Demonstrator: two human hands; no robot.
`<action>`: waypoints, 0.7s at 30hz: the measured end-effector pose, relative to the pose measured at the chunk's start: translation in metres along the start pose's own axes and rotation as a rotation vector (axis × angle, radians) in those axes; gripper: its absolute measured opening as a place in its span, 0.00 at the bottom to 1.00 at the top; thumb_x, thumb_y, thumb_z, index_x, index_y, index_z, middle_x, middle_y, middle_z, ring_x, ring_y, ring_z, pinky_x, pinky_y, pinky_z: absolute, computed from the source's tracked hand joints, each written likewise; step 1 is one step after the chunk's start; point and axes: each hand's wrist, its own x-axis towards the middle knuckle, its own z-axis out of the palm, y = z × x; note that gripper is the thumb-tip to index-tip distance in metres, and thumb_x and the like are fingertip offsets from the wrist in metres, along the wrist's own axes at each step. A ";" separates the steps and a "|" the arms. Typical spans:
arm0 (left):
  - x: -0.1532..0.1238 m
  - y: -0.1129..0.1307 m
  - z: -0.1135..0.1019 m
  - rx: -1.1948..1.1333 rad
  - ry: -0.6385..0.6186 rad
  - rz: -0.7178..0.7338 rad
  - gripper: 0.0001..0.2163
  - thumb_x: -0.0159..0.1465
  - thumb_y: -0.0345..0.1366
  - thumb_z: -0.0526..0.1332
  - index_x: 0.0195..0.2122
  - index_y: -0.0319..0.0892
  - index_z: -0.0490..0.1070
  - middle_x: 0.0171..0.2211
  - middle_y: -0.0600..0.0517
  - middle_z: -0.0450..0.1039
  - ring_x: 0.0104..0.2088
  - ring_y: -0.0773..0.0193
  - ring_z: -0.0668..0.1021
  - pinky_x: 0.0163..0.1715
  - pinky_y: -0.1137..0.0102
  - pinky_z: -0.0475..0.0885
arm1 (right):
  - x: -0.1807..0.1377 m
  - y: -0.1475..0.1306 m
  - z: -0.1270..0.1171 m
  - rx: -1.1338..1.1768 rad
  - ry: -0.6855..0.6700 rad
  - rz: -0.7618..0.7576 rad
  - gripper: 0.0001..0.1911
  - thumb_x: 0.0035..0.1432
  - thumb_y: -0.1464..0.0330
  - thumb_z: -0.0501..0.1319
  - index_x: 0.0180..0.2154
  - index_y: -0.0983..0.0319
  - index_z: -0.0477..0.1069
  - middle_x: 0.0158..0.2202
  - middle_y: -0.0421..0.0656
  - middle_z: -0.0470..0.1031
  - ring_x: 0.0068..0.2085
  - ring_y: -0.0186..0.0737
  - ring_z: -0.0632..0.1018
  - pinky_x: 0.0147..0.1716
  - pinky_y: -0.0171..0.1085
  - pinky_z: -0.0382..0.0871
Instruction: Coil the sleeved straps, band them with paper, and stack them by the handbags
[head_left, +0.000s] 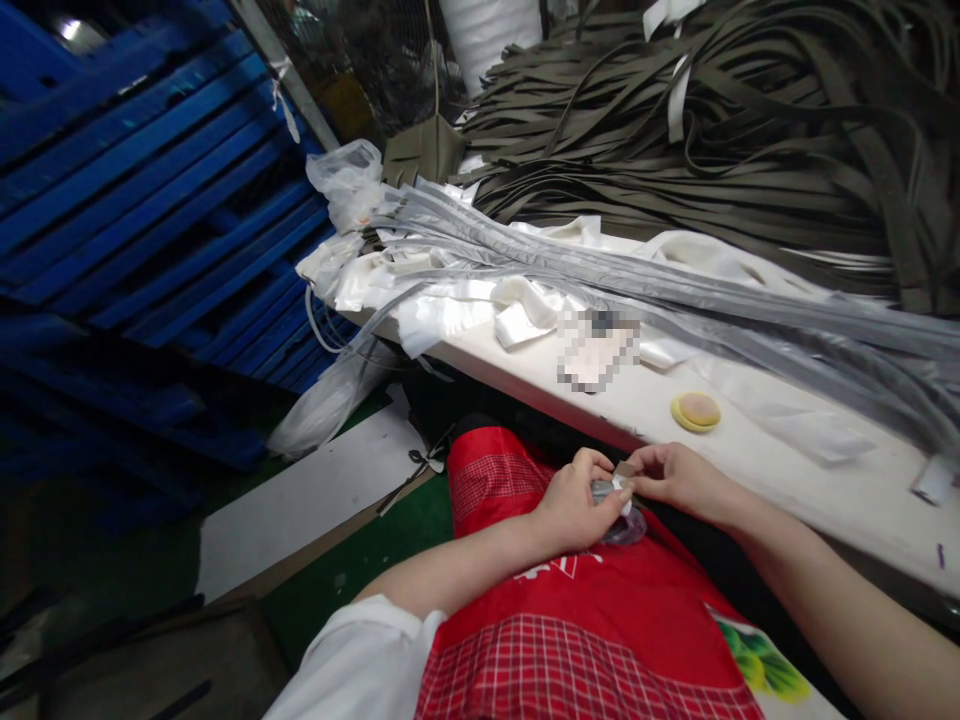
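Both hands meet over my lap, just below the front edge of the white table (825,500). My left hand (574,505) is closed around a small grey strip piece (602,490) with a clear bit under it. My right hand (671,475) pinches the same piece from the right, at a small white and tan tab. A red apron (600,610) covers my lap beneath them. A bundle of long grey reflective strips (675,280) lies across the table, above the hands.
A round yellow dish (696,411) sits on the table near my right hand. White fabric scraps (525,305) and a plastic bag (346,180) lie at the table's left end. Dark olive straps (750,120) are heaped behind. Blue pallets (150,200) stand at left.
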 end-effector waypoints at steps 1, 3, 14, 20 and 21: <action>0.001 -0.001 -0.002 0.026 -0.020 -0.005 0.16 0.59 0.43 0.63 0.45 0.41 0.66 0.38 0.47 0.77 0.37 0.60 0.78 0.36 0.69 0.70 | -0.003 -0.003 0.002 -0.080 0.049 -0.035 0.10 0.52 0.62 0.63 0.31 0.62 0.77 0.29 0.42 0.80 0.30 0.40 0.77 0.31 0.36 0.69; 0.004 -0.003 -0.007 0.063 -0.118 -0.036 0.17 0.55 0.44 0.65 0.42 0.40 0.70 0.36 0.48 0.77 0.34 0.61 0.77 0.33 0.69 0.69 | -0.012 -0.011 0.007 -0.255 0.159 -0.143 0.08 0.55 0.66 0.61 0.32 0.60 0.78 0.32 0.42 0.81 0.33 0.41 0.79 0.34 0.37 0.71; 0.039 0.018 0.000 -0.743 -0.400 -0.270 0.20 0.50 0.48 0.70 0.34 0.34 0.75 0.27 0.50 0.74 0.26 0.68 0.73 0.30 0.73 0.67 | -0.082 -0.019 0.019 -0.619 0.503 -0.447 0.19 0.63 0.73 0.54 0.54 0.57 0.70 0.51 0.47 0.76 0.50 0.45 0.77 0.50 0.46 0.73; 0.051 0.037 0.026 -0.643 -0.536 -0.228 0.22 0.54 0.52 0.68 0.37 0.35 0.73 0.20 0.55 0.68 0.17 0.74 0.63 0.19 0.76 0.56 | -0.103 -0.007 0.037 -0.534 0.841 -0.309 0.34 0.59 0.72 0.57 0.65 0.60 0.51 0.54 0.49 0.74 0.56 0.50 0.73 0.54 0.52 0.70; 0.053 0.041 0.029 -0.630 -0.557 -0.224 0.23 0.54 0.52 0.68 0.37 0.35 0.73 0.19 0.56 0.67 0.16 0.75 0.61 0.18 0.77 0.55 | -0.105 -0.006 0.041 -0.545 0.866 -0.291 0.37 0.58 0.73 0.57 0.67 0.61 0.47 0.56 0.50 0.72 0.58 0.51 0.71 0.55 0.53 0.69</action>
